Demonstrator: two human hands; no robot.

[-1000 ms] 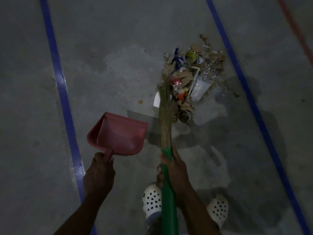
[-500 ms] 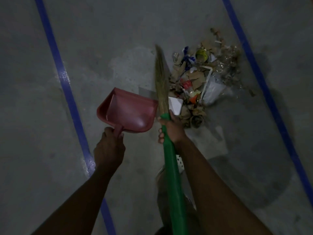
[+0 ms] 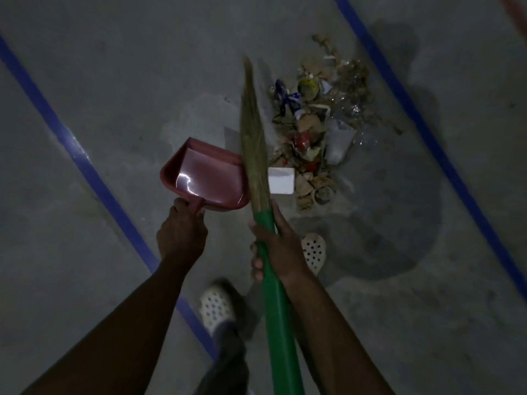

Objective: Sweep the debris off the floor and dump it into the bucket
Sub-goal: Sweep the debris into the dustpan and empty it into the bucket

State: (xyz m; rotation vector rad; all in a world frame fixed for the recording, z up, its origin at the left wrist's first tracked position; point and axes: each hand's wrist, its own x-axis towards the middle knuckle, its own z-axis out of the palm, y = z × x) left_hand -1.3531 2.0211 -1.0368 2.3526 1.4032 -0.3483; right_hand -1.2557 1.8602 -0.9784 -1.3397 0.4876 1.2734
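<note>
Two hands share the work in the head view. Our left hand grips the stub handle of the pink dustpan, fingers curled round it. It holds the pan just left of the debris pile with the mouth turned away from us, ready, we judge, to be set down as the catcher. We cannot tell whether the pan touches the floor, and we see nothing in it.

Our right hand wraps the green broom close under the bristles, a short grip that should give control. The bristles run along the pile's left edge, between pile and pan.

The pile of paper scraps, plastic and a white card lies on the floor, with a blue line to its right. We see no bucket.
</note>
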